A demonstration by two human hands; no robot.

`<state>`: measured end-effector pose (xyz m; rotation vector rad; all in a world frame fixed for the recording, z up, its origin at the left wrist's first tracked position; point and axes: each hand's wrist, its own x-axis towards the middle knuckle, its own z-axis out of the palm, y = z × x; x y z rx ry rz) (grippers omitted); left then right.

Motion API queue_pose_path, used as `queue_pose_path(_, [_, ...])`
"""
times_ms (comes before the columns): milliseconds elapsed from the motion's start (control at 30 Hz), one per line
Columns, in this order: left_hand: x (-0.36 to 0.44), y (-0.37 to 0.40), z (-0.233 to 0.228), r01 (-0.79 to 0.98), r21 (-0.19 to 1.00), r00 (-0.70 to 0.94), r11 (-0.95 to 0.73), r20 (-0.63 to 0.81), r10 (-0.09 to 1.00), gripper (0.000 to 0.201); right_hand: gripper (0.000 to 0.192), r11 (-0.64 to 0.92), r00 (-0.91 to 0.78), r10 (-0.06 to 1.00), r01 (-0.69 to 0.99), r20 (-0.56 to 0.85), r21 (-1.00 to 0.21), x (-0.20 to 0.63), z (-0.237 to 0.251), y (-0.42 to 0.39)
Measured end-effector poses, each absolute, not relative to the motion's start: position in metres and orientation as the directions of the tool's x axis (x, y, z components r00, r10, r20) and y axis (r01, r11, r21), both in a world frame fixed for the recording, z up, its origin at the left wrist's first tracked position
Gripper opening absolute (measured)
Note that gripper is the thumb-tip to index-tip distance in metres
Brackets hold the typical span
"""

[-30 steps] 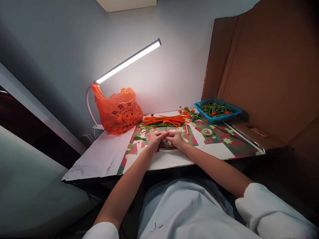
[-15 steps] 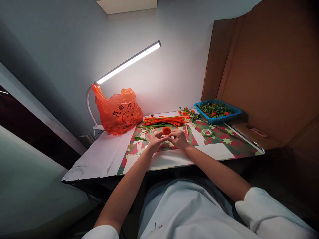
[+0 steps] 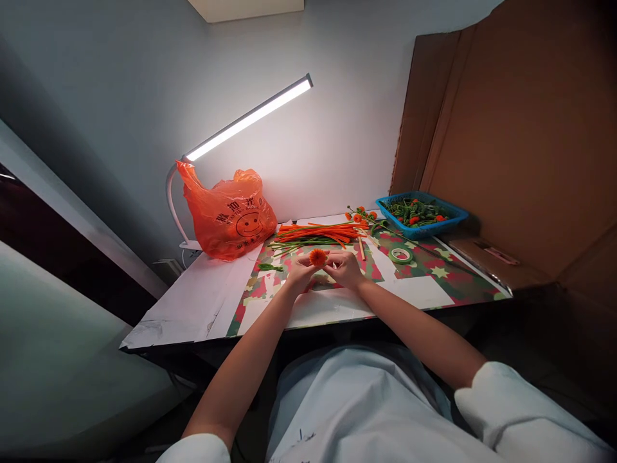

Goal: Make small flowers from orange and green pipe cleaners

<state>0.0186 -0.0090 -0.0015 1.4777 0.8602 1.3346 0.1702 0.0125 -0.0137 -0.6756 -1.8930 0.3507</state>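
Above the near middle of the table, a fluffy orange flower (image 3: 317,258) is held between my hands, its face turned toward me. My left hand (image 3: 299,272) is closed around it from the left, fingers behind the bloom. From the right, my right hand (image 3: 345,269) has thumb and fingers pinched together at the flower's edge; the exact grip points are partly hidden. Just beyond lies a pile of orange and green fuzzy stems (image 3: 321,234). A small green leafy piece (image 3: 270,267) rests left of my hands.
A roll of green tape (image 3: 400,256) and a thin wooden stick (image 3: 361,248) lie to the right. Finished-looking orange flowers on stems (image 3: 359,216) lie beside a blue basket (image 3: 424,227) of greenery. An orange plastic bag (image 3: 231,222) stands back left under a lit lamp (image 3: 250,118).
The flower has shifted slightly left and down, and its face has tipped more toward me. My right fingertips have drawn a little away from the left ones.
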Motion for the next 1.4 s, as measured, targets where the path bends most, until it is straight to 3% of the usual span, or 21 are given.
queue_pose_path(333, [0.019,-0.008,-0.001,0.029,0.873,0.166,-0.487,0.476,0.864,0.028,0.031,0.786,-0.354,0.615,0.34,0.704,-0.516,0.166,-0.02,0.016])
queue_pose_path(833, [0.02,-0.008,-0.003,-0.008,0.91,0.137,-0.415,0.412,0.901,0.029,0.031,0.752,-0.366,0.659,0.335,0.657,-0.567,0.166,-0.015,0.012])
queue_pose_path(1067, [0.018,-0.003,-0.002,0.05,0.916,-0.059,-0.398,0.4,0.915,0.028,0.036,0.723,-0.415,0.687,0.3,0.597,-0.623,0.166,-0.017,0.013])
queue_pose_path(1200, [0.015,-0.001,-0.003,0.043,0.943,-0.112,-0.329,0.332,0.937,0.029,0.033,0.626,-0.303,0.779,0.332,0.549,-0.706,0.167,-0.015,0.014])
queue_pose_path(1400, [0.017,-0.003,-0.003,0.072,0.964,-0.127,-0.255,0.263,0.956,0.034,0.049,0.576,-0.135,0.817,0.114,0.561,-0.81,0.174,-0.003,0.01])
